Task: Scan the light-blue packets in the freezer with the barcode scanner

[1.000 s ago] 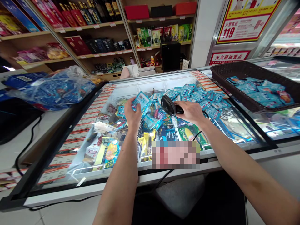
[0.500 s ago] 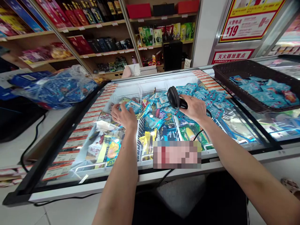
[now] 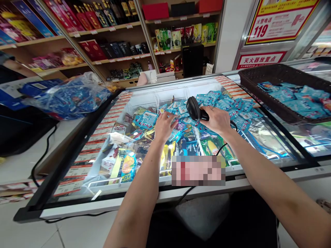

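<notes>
My right hand (image 3: 217, 120) is wrapped round the handle of a black barcode scanner (image 3: 193, 108), whose head points left over a heap of small blue packets (image 3: 232, 106). My left hand (image 3: 164, 126) hovers near the left edge of that heap, fingers bent and apart, with nothing visible in them. Just left of it lies a blue packet (image 3: 146, 119), face up and apart from the main heap. Under both arms is a chest freezer with a glass top (image 3: 74, 165); wire baskets of colourful ice cream packs (image 3: 129, 162) show through it.
At the right, a dark brown woven basket (image 3: 274, 110) holds more blue packets. A clear plastic bag of blue packs (image 3: 69, 98) sits at the left. The scanner's black cable (image 3: 221, 148) runs beneath my right forearm. Stocked shelves (image 3: 113, 27) stand behind, and part of another person's arm (image 3: 18, 67) shows far left.
My left hand has let go of the blue packet at the left and moved right, toward the heap. The scanner stays in my right hand, nearly in place. The view has shifted slightly.
</notes>
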